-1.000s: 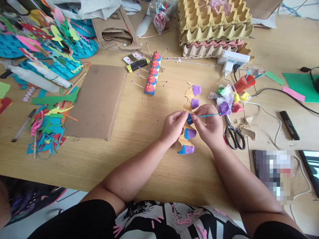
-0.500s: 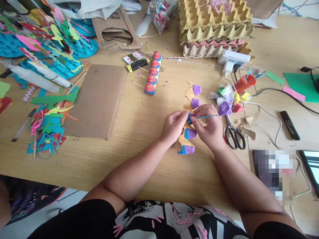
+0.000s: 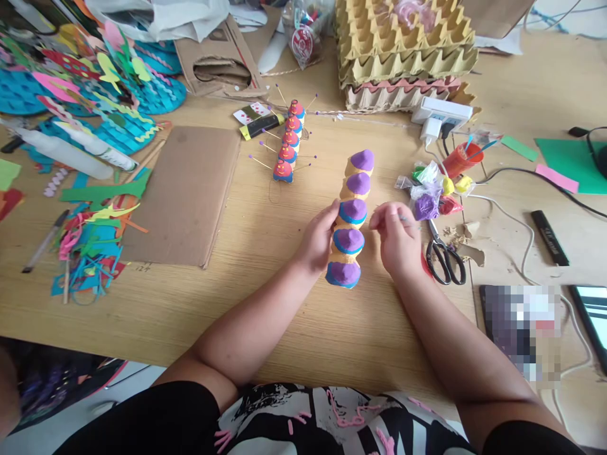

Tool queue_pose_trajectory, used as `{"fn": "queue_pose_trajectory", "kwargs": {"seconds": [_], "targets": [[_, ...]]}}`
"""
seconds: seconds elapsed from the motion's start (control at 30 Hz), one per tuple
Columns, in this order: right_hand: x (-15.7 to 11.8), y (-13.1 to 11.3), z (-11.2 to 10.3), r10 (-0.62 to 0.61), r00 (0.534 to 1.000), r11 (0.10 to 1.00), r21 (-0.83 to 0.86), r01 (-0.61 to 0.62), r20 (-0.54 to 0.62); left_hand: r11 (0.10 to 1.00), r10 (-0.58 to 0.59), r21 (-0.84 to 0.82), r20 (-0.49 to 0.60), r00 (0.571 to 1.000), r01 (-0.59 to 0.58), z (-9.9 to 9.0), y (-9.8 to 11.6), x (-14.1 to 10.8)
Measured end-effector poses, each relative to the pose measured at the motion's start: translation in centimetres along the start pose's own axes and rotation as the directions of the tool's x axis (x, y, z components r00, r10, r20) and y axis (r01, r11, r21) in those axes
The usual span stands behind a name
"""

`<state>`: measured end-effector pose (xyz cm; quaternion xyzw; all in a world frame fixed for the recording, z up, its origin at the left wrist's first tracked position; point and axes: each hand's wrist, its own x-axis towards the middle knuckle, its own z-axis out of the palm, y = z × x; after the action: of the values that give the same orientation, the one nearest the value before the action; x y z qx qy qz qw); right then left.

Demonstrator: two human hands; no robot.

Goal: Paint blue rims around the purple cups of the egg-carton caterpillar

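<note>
A strip of egg carton (image 3: 349, 257) is held over the table with its bumps facing me. The bumps are capped with purple clay (image 3: 351, 239), and the nearer ones have blue clay (image 3: 351, 217) below the purple. At the strip's left edge my left hand (image 3: 318, 237) is closed on it, with some fingers hidden behind. My right hand (image 3: 397, 234) is curled just to the right, apart from the strip. A thin blue clay tool (image 3: 408, 218) lies in its fingers, blurred and mostly hidden.
A finished-looking red and blue caterpillar (image 3: 288, 142) stands farther back. To the right are scissors (image 3: 444, 258), bagged clay (image 3: 427, 205), a red cup (image 3: 462, 161) and a power strip (image 3: 441, 112). Cardboard (image 3: 190, 196) and paper scraps (image 3: 95, 234) lie left; egg trays (image 3: 408, 63) are stacked behind.
The strip has turned so its bump tops face me and shifted slightly left. My right hand has come off it, drawing the blue tool away to the right. My left hand still grips it.
</note>
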<state>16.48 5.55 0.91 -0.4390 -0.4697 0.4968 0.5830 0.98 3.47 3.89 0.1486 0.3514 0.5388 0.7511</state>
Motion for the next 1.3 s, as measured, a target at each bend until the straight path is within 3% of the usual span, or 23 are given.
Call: {"fn": "queue_pose_trajectory", "kwargs": {"seconds": [0.1,0.3,0.6,0.93,1.17,1.3], "targets": [[-0.6,0.1,0.3,0.150,0.978,0.985,0.064,-0.161,0.147,1.000,-0.012,0.017,0.036,0.999,0.011,-0.3,-0.1,0.3],[-0.9,-0.7,0.7,0.328,0.887,0.878,0.240,-0.413,0.325,0.985,0.171,0.006,0.070,0.983,-0.172,-0.6,-1.2,0.7],[-0.7,-0.7,0.3,0.310,0.898,0.835,0.363,-0.414,0.311,0.972,0.195,0.091,0.191,0.962,-0.215,-0.9,-1.6,0.8],[-0.5,-0.8,0.2,0.347,0.874,0.814,0.354,-0.461,0.340,0.972,0.208,0.084,0.140,0.968,-0.221,-0.7,-1.5,0.9],[0.0,-0.6,-0.4,0.321,0.909,0.853,0.336,-0.399,0.264,0.982,0.126,0.115,0.181,0.975,-0.148,-1.0,-1.6,1.1],[0.4,-0.7,-1.0,0.350,0.881,0.861,0.261,-0.437,0.319,0.973,0.151,0.152,0.137,0.979,-0.171,-1.1,-1.6,1.0]]}}
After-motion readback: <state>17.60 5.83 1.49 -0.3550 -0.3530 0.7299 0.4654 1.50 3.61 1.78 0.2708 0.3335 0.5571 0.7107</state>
